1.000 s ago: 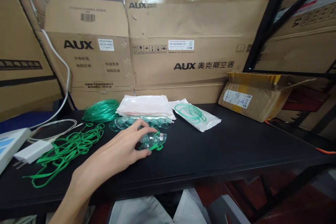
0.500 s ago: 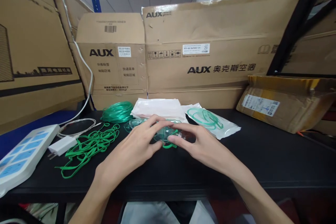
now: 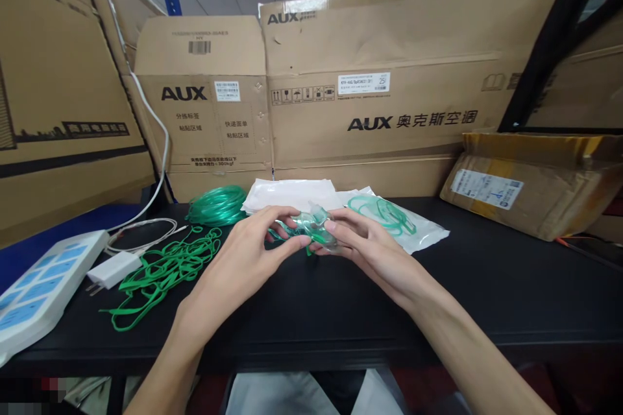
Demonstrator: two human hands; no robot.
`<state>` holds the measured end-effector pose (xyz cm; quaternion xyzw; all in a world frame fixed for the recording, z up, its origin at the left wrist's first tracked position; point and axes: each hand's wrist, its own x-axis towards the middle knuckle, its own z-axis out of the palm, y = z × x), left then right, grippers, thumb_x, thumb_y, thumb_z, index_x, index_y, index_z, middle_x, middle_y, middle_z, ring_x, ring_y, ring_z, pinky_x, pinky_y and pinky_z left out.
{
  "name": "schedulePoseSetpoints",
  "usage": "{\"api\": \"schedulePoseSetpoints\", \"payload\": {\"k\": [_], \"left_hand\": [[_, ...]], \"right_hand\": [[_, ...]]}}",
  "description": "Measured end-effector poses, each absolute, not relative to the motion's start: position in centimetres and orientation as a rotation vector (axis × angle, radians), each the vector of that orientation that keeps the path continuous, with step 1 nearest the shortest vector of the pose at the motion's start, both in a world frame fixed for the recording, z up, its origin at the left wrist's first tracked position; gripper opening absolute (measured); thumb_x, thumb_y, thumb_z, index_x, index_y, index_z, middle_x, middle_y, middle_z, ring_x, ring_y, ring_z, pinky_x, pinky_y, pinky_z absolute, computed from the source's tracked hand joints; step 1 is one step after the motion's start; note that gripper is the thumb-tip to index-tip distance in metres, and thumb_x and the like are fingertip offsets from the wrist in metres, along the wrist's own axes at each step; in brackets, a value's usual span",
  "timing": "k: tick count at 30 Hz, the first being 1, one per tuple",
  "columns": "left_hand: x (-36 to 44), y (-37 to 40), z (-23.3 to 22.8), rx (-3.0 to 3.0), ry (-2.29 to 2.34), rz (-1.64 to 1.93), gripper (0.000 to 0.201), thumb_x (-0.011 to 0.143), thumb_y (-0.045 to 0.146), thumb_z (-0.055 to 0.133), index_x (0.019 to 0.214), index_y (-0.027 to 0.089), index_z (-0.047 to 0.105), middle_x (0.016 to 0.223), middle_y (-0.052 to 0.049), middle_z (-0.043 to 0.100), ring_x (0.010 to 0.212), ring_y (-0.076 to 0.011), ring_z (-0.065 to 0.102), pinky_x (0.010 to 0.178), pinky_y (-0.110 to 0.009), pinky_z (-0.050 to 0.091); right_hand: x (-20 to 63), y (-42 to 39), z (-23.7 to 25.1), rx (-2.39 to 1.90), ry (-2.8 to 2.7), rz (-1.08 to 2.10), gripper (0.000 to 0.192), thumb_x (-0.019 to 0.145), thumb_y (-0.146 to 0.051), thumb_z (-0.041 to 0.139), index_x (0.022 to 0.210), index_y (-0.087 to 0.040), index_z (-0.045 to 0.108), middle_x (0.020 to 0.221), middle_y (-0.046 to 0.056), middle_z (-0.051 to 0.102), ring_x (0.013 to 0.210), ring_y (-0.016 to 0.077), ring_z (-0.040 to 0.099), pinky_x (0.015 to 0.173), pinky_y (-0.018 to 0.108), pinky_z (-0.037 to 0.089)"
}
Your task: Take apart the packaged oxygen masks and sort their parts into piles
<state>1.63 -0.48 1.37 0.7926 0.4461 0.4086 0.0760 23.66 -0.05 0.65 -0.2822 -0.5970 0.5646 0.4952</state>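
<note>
Between my two hands is a translucent green oxygen mask (image 3: 311, 225), held just above the black tabletop. My left hand (image 3: 260, 237) closes on its left side, thumb in front and fingers behind. My right hand (image 3: 365, 237) grips the right side, its thumb pressed on the clear plastic near a clear spout-like part. My fingers cover parts of the mask. Just behind it lie white packets (image 3: 292, 194). To the right of these, a clear bag (image 3: 413, 237) holds coiled green tubing, close to my right hand.
On the left are a coil of green tubing (image 3: 217, 205), a tangle of green elastic cord (image 3: 160, 279), a white charger (image 3: 114, 269) with cable and a power strip (image 3: 53, 279). A taped carton (image 3: 535, 201) stands at right. Large cardboard panels (image 3: 389, 162) wall off the back.
Both hands have taken hold of the mask and raised it slightly, turning it so that the clear spout-like part shows. Before, the fingers arched over it near the tabletop. The view has shifted slightly.
</note>
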Motion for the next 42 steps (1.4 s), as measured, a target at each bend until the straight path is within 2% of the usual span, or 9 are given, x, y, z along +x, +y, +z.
{"api": "schedulePoseSetpoints", "payload": {"k": [4, 10, 15, 18, 21, 25, 30, 37, 42], "left_hand": [[2.2, -0.7, 1.5, 2.287, 1.309, 1.297, 0.032, 0.091, 0.045, 0.071, 0.118, 0.03, 0.066, 0.103, -0.001, 0.076, 0.083, -0.0203, 0.07, 0.076, -0.033, 0.055], [2.7, -0.7, 1.0, 2.106, 1.147, 1.276, 0.03, 0.094, 0.035, 0.069, 0.118, 0.029, 0.053, 0.101, 0.002, 0.077, 0.088, -0.0189, 0.071, 0.076, -0.029, 0.052], [3.2, -0.6, 0.5, 1.953, 1.103, 1.184, 0.028, 0.097, 0.035, 0.066, 0.115, 0.028, 0.045, 0.094, 0.005, 0.075, 0.064, -0.0126, 0.064, 0.068, -0.026, 0.05], [3.4, -0.7, 0.5, 2.004, 1.107, 1.097, 0.024, 0.095, 0.037, 0.069, 0.11, 0.027, 0.054, 0.094, 0.006, 0.073, 0.062, -0.0107, 0.061, 0.066, -0.025, 0.048], [3.6, -1.0, 0.9, 2.13, 1.142, 1.025, 0.015, 0.097, 0.039, 0.067, 0.105, 0.027, 0.067, 0.085, 0.007, 0.071, 0.065, -0.0117, 0.06, 0.064, -0.024, 0.044], [3.9, -1.3, 1.4, 2.286, 1.196, 1.039, 0.013, 0.1, 0.031, 0.063, 0.099, 0.028, 0.076, 0.078, 0.008, 0.07, 0.066, -0.0121, 0.057, 0.064, -0.024, 0.039], [4.1, -1.5, 1.5, 2.407, 1.186, 1.115, 0.015, 0.1, 0.022, 0.064, 0.091, 0.024, 0.076, 0.083, 0.007, 0.071, 0.069, -0.012, 0.056, 0.067, -0.025, 0.039], [3.8, -1.5, 1.3, 2.495, 1.175, 1.12, 0.016, 0.101, 0.025, 0.064, 0.095, 0.026, 0.079, 0.094, 0.004, 0.074, 0.084, -0.0149, 0.064, 0.076, -0.026, 0.042], [3.4, -1.2, 1.4, 2.505, 1.368, 1.061, 0.018, 0.098, 0.032, 0.066, 0.09, 0.029, 0.081, 0.093, 0.004, 0.075, 0.08, -0.0166, 0.065, 0.073, -0.029, 0.041]], "right_hand": [[23.4, -0.4, 0.6, -0.627, -1.379, 1.449, 0.027, 0.088, -0.033, 0.079, 0.107, -0.023, 0.062, 0.105, 0.001, 0.069, 0.101, 0.0202, 0.071, 0.098, 0.041, 0.057], [22.7, -0.7, 0.4, -0.635, -1.37, 1.427, 0.035, 0.086, -0.041, 0.08, 0.109, -0.023, 0.06, 0.1, 0.002, 0.07, 0.098, 0.0217, 0.071, 0.096, 0.045, 0.059], [22.5, -0.3, 0.1, -0.737, -1.384, 1.267, 0.044, 0.079, -0.039, 0.086, 0.116, -0.022, 0.068, 0.128, 0.009, 0.069, 0.126, 0.0282, 0.062, 0.104, 0.042, 0.052], [22.9, 0.1, 0.0, -0.781, -1.397, 1.14, 0.049, 0.077, -0.039, 0.088, 0.12, -0.022, 0.072, 0.136, 0.01, 0.068, 0.135, 0.0299, 0.055, 0.109, 0.042, 0.047], [23.2, 0.3, 0.2, -0.809, -1.416, 1.053, 0.049, 0.076, -0.04, 0.088, 0.12, -0.022, 0.074, 0.13, 0.009, 0.071, 0.126, 0.0294, 0.062, 0.105, 0.042, 0.051], [23.4, 0.1, 0.5, -0.774, -1.471, 1.088, 0.039, 0.079, -0.038, 0.086, 0.113, -0.023, 0.076, 0.116, 0.005, 0.075, 0.107, 0.0244, 0.07, 0.087, 0.035, 0.06], [23.4, 0.0, 0.4, -0.746, -1.574, 1.077, 0.031, 0.08, -0.032, 0.085, 0.108, -0.023, 0.073, 0.104, 0.001, 0.074, 0.095, 0.0206, 0.071, 0.073, 0.029, 0.062], [24.3, -0.2, 1.2, -0.855, -1.622, 0.99, 0.029, 0.08, -0.032, 0.084, 0.103, -0.019, 0.073, 0.094, 0.002, 0.072, 0.075, 0.0165, 0.069, 0.059, 0.025, 0.059], [25.0, -0.2, 2.0, -0.861, -1.622, 0.959, 0.034, 0.08, -0.036, 0.083, 0.104, -0.016, 0.073, 0.099, 0.007, 0.073, 0.08, 0.0222, 0.073, 0.055, 0.027, 0.058]]}}
